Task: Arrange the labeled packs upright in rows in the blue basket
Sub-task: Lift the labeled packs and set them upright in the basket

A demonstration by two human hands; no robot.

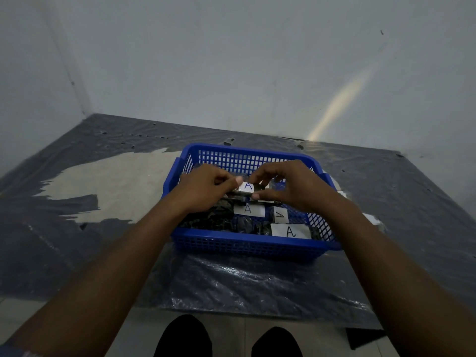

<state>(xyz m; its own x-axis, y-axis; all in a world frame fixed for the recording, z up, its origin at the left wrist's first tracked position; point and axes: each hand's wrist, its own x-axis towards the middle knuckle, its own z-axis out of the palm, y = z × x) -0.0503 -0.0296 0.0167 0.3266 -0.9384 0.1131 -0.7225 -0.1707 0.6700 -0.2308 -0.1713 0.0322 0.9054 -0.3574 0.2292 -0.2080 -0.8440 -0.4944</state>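
A blue mesh basket point(247, 244) sits on a plastic sheet in the middle of the view. Inside it lie several dark packs with white labels marked "A", among them one in the middle point(248, 210), one near the front wall point(289, 231) and a tilted one point(280, 215). My left hand point(206, 188) and my right hand point(293, 188) are both over the basket, pinching one labeled pack point(247, 186) between them by its left and right ends. That pack's lower part is hidden by my fingers.
A grey plastic sheet point(244, 282) covers the floor, with a bare patch point(116, 184) to the left of the basket. White labeled packs point(371, 219) peek out to the right of the basket. White walls meet at a corner behind. My dark shoes point(226, 338) show at the bottom.
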